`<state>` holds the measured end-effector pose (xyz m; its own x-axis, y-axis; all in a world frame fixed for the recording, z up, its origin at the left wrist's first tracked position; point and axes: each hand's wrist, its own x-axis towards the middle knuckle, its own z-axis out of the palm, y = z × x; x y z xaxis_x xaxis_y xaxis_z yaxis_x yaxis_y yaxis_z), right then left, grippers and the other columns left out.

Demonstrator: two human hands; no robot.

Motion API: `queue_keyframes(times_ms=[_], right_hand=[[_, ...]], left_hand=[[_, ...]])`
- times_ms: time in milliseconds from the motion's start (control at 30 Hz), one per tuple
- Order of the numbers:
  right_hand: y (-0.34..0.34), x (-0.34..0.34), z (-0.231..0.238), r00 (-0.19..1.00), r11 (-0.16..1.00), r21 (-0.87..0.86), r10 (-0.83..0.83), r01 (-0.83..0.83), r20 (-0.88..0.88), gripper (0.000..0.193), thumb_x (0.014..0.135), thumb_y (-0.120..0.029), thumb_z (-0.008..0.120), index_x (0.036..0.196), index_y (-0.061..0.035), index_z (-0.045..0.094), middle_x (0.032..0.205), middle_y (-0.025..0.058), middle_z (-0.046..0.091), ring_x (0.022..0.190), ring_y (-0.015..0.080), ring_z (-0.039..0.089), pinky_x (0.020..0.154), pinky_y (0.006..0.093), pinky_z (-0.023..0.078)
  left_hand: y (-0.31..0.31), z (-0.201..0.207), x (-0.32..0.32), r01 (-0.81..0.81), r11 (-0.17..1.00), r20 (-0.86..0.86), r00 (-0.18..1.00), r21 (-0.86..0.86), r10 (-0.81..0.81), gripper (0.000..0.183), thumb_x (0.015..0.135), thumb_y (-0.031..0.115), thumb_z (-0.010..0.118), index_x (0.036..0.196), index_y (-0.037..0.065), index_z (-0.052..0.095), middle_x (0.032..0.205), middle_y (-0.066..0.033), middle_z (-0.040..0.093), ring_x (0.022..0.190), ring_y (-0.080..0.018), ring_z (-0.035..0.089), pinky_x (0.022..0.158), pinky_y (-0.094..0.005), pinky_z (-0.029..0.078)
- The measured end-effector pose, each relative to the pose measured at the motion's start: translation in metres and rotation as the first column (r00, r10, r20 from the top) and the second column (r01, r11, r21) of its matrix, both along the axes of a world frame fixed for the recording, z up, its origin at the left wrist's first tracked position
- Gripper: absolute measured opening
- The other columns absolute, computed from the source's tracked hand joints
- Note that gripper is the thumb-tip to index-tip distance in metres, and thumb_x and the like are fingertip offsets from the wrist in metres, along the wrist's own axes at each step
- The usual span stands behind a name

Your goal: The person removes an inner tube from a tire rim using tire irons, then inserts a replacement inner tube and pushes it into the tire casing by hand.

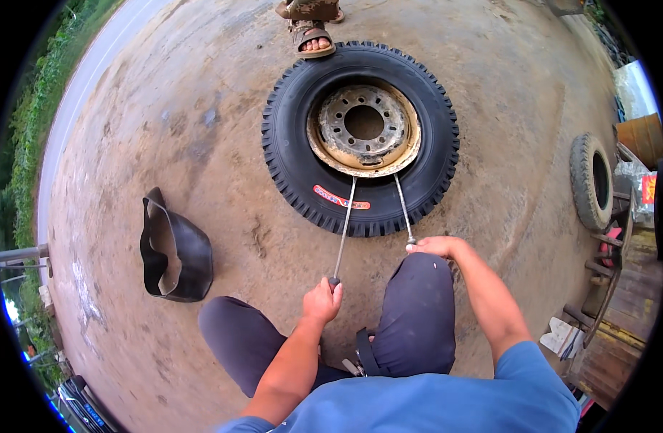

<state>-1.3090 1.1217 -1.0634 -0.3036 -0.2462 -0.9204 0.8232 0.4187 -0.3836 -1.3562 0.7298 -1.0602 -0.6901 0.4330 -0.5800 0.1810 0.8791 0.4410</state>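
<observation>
Two tyre irons are wedged between the rusty rim [363, 130] and the tyre [360, 137] at upper centre: the left iron [344, 231] is grasped by the left hand [322, 301], the right iron [403, 209] by the right hand [434, 247] (fingers clenched). The bead seems barely lifted, most prying remaining.

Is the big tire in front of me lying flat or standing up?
Lying flat. The big tire rests on its sidewall on the dirt ground, rusty rim facing up.

Soft, even daylight, sharp in the middle
Shadows were faint; the fisheye bent the ground [202, 144] toward a black rim, with slight blur at the edges
</observation>
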Motion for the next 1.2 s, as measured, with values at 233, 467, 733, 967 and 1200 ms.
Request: queue_keyframes(times_ms=[233, 467, 733, 967, 1200], right_hand=[[0.002, -0.043, 0.012, 0.884, 0.872, 0.15, 0.467, -0.466, 0.029, 0.076, 0.096, -0.069, 0.054, 0.114, 0.0024, 0.073, 0.113, 0.0214, 0.073, 0.102, 0.0333, 0.07, 0.09, 0.0436, 0.052], [-0.016, -0.041, 0.035, 0.918, 0.896, 0.365, 0.341, -0.252, -0.201, 0.058, 0.092, -0.047, 0.07, 0.119, 0.0038, 0.071, 0.118, 0.0241, 0.072, 0.111, 0.0355, 0.069, 0.097, 0.0436, 0.052], [-0.01, -0.037, 0.02, 0.919, 0.911, 0.301, 0.348, -0.283, -0.188, 0.053, 0.094, -0.045, 0.071, 0.116, 0.0031, 0.071, 0.108, 0.0193, 0.075, 0.1, 0.0303, 0.071, 0.089, 0.0434, 0.054], [-0.015, -0.03, 0.031, 0.931, 0.921, 0.32, 0.298, -0.222, -0.211, 0.055, 0.095, -0.047, 0.069, 0.122, 0.0006, 0.07, 0.118, 0.0199, 0.073, 0.111, 0.0316, 0.069, 0.096, 0.043, 0.052], [-0.011, -0.021, 0.032, 0.949, 0.913, 0.371, 0.252, -0.168, -0.191, 0.069, 0.093, -0.056, 0.068, 0.13, 0.0022, 0.066, 0.128, 0.0235, 0.069, 0.121, 0.0331, 0.065, 0.104, 0.0422, 0.048]], left_hand=[[-0.002, -0.012, 0.007, -0.023, 0.999, -0.054, 0.998, 0.034, 0.025, 0.041, 0.101, 0.047, 0.054, 0.102, 0.005, 0.054, 0.09, -0.0245, 0.071, 0.085, -0.0462, 0.069, 0.076, -0.0566, 0.053], [0.007, 0.011, 0.008, -0.013, 1.0, -0.104, 0.994, 0.021, 0.015, 0.04, 0.1, 0.044, 0.056, 0.107, 0.005, 0.055, 0.089, -0.0245, 0.072, 0.085, -0.047, 0.068, 0.075, -0.0566, 0.053], [0.022, 0.089, -0.008, -0.271, 0.913, 0.1, 0.962, 0.303, 0.253, 0.034, 0.094, 0.028, 0.07, 0.114, 0.003, 0.06, 0.082, -0.0205, 0.071, 0.076, -0.0393, 0.071, 0.07, -0.0457, 0.054], [0.032, 0.114, -0.034, -0.229, 0.938, 0.112, 0.972, 0.259, 0.206, 0.031, 0.094, 0.03, 0.068, 0.107, 0.003, 0.061, 0.082, -0.02, 0.072, 0.08, -0.0415, 0.071, 0.073, -0.0496, 0.054], [0.017, 0.042, -0.019, -0.096, 0.994, -0.103, 0.99, 0.044, 0.1, 0.028, 0.088, 0.032, 0.07, 0.098, 0.007, 0.062, 0.084, -0.0216, 0.071, 0.084, -0.0423, 0.07, 0.075, -0.0516, 0.054]])
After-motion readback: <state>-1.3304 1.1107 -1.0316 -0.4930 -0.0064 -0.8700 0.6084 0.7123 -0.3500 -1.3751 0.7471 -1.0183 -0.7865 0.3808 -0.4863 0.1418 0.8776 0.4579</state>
